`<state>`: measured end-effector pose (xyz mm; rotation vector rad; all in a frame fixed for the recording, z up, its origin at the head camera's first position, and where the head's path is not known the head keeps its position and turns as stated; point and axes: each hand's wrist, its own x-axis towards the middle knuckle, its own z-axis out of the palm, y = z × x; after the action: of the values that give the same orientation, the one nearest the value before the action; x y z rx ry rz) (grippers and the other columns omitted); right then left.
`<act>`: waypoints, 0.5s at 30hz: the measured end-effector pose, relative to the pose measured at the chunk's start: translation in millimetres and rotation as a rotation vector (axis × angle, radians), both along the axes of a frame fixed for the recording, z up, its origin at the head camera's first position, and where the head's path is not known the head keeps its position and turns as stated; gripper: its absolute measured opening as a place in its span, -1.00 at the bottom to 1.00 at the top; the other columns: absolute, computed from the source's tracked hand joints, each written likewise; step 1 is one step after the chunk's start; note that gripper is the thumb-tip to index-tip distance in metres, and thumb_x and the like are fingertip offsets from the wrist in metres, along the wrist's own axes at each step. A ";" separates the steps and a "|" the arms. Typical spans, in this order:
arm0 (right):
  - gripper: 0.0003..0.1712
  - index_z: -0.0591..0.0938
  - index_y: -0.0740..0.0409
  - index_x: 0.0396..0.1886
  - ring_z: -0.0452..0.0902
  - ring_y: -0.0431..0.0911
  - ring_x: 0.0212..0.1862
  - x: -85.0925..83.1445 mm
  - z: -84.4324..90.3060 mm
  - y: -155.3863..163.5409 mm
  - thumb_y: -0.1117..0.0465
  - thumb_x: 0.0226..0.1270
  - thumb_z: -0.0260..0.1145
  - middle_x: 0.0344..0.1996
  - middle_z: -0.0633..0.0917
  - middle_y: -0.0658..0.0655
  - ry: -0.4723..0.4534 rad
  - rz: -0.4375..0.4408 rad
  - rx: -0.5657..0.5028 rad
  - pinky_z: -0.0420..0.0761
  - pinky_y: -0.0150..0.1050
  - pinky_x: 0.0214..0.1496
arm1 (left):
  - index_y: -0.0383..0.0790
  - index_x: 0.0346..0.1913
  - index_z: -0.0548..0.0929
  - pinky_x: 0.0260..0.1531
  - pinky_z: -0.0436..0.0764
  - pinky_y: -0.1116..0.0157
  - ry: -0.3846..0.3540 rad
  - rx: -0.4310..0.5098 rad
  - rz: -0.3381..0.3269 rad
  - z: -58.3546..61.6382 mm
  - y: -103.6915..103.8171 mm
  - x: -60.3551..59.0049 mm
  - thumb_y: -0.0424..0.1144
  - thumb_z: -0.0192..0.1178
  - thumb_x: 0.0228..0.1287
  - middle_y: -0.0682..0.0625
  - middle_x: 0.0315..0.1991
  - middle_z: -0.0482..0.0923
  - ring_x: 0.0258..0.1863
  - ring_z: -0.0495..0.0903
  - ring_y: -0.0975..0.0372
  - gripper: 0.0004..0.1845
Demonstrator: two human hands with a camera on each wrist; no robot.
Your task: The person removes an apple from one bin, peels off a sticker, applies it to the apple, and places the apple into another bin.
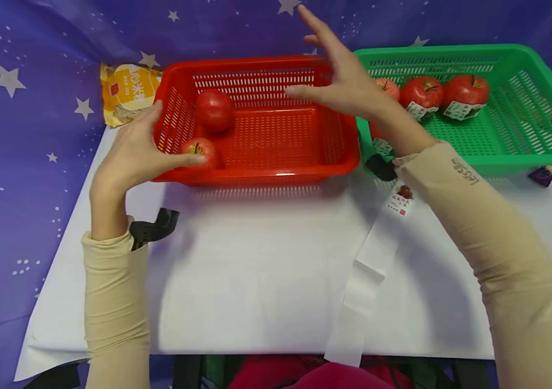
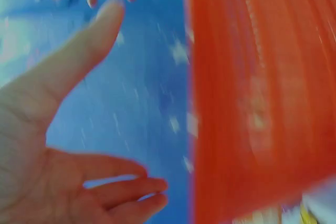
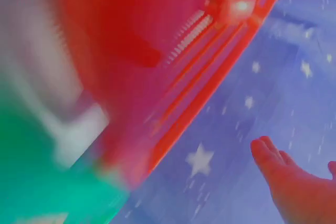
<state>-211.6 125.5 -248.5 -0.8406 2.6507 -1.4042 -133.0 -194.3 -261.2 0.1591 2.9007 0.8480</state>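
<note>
My left hand (image 1: 132, 148) is at the left end of the red basket (image 1: 266, 180), thumb and fingers spread, with the thumb overlapping the near rim in the head view. Over the basket's right end hovers my right hand (image 1: 346, 81), its fingers extended and apart. Neither hand holds anything. Inside the basket's left side lie two apples, a dark red apple (image 1: 214, 111) at the back and a paler apple (image 1: 206, 150) in front, partly hidden by the left thumb. The left wrist view shows the spread left hand (image 2: 68, 177) beside the blurred red basket wall (image 2: 247, 93).
A green basket (image 1: 524, 158) at the right holds several apples with white labels, such as the apple (image 1: 465, 92). A yellow packet (image 1: 132, 89) stands at the back left. A white paper strip (image 1: 365, 286) with a printed label crosses the table. A small purple wrapper (image 1: 544, 175) lies right.
</note>
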 end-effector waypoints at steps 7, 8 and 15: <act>0.20 -0.21 -0.26 0.55 -0.22 -0.30 0.53 -19.1 11.3 -72.3 -0.06 0.15 0.42 0.54 -0.13 -0.21 0.029 0.238 0.259 -0.05 -0.25 0.54 | -0.21 0.53 -0.14 0.01 0.43 -0.17 -0.176 -0.078 -0.076 -12.1 -49.2 -2.7 0.13 0.48 -0.11 -0.34 0.41 0.17 0.17 0.31 -0.14 0.28; 0.19 -0.21 -0.29 0.55 -0.20 -0.29 0.54 -21.2 12.5 -81.7 -0.08 0.15 0.42 0.54 -0.11 -0.21 0.017 0.252 0.294 -0.03 -0.22 0.54 | -0.21 0.53 -0.15 0.01 0.43 -0.18 -0.185 -0.085 -0.079 -12.1 -50.5 -3.0 0.14 0.48 -0.11 -0.34 0.44 0.12 0.19 0.30 -0.14 0.29; 0.16 -0.18 -0.35 0.54 -0.04 -0.14 0.53 -40.0 -0.6 -139.9 0.01 0.18 0.41 0.54 0.00 -0.11 -0.113 0.367 0.479 0.17 -0.17 0.49 | -0.29 0.51 -0.01 0.05 0.42 -0.19 -0.199 -0.110 -0.085 -8.2 -48.6 -5.3 0.17 0.48 -0.12 -0.31 0.45 0.14 0.19 0.31 -0.14 0.24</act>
<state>-251.6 -14.4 -249.1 -1.0675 2.4191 -0.6742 -138.4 -242.9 -269.4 0.1760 2.7250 0.6484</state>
